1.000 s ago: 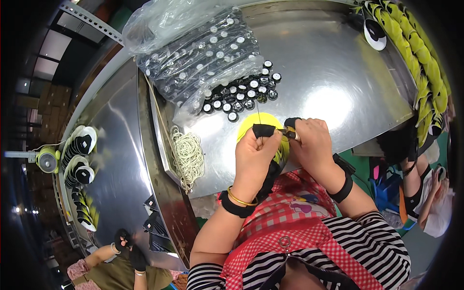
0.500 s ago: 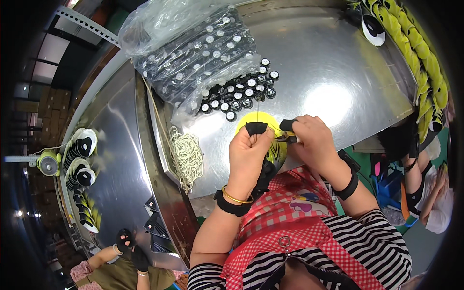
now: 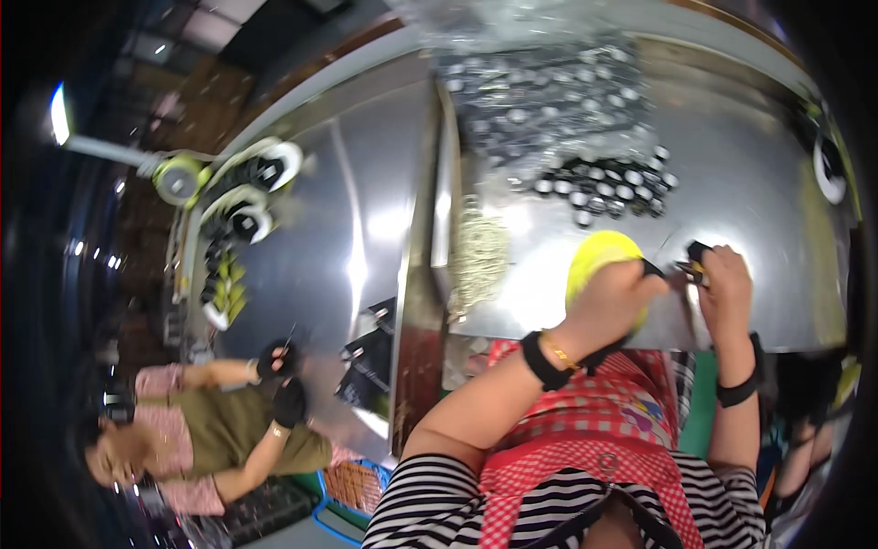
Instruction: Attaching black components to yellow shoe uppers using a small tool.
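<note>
My left hand, blurred, is closed on a yellow-and-black soft piece near the table's front edge. Its yellow rounded end shows beyond the knuckles; the rest is mostly hidden by the hand. Black material shows at the fingertips. To the right, apart from the piece, my right hand grips small pliers with dark jaws pointing left. A black cover sits on one of its fingers. Beyond my left hand lie many small round black pieces with white tops.
A clear plastic bag of similar round pieces lies behind. A pale cord bundle is at the table's left side. At the left table, a co-worker's black-gloved hands are near dark packets. Black-and-white stacks stand beyond a green fan.
My view has swung left, so the scene sits further right. My hands have drawn apart; the pliers have left the piece in my left hand. My left hand has turned over.
</note>
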### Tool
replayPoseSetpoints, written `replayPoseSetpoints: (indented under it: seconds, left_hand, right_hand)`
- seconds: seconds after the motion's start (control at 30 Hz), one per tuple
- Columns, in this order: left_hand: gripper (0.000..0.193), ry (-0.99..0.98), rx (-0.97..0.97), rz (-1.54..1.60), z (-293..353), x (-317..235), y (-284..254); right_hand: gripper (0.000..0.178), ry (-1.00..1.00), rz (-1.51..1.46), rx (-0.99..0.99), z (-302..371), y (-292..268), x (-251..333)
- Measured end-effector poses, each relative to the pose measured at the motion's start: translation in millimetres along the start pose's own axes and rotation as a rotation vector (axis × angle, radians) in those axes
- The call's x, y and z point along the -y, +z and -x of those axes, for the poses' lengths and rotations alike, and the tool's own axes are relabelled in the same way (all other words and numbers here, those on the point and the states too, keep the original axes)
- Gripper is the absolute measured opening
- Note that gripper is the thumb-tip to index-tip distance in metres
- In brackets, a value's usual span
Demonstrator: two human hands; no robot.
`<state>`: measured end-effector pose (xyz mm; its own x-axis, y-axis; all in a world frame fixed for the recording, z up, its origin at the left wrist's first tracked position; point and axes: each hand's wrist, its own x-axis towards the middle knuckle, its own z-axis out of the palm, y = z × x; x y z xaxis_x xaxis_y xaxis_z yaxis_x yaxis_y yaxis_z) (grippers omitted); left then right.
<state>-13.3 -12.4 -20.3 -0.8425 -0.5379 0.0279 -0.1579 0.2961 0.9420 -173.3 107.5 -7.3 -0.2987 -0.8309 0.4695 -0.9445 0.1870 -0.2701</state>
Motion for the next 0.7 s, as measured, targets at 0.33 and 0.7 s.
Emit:
replayPoseSetpoints:
  seconds: [0.33, 0.7]
  left_hand:
    - [0.02, 0.031, -0.136, -0.157, 11, -9, -19]
    - [0.03, -0.162, 0.088, 0.489, 1, -65, -35]
  right_hand:
    - [0.024, 0.119, -0.149, -0.094, 7, 30, -7]
    - [0.024, 0.089, -0.48, -0.257, -19, 1, 32]
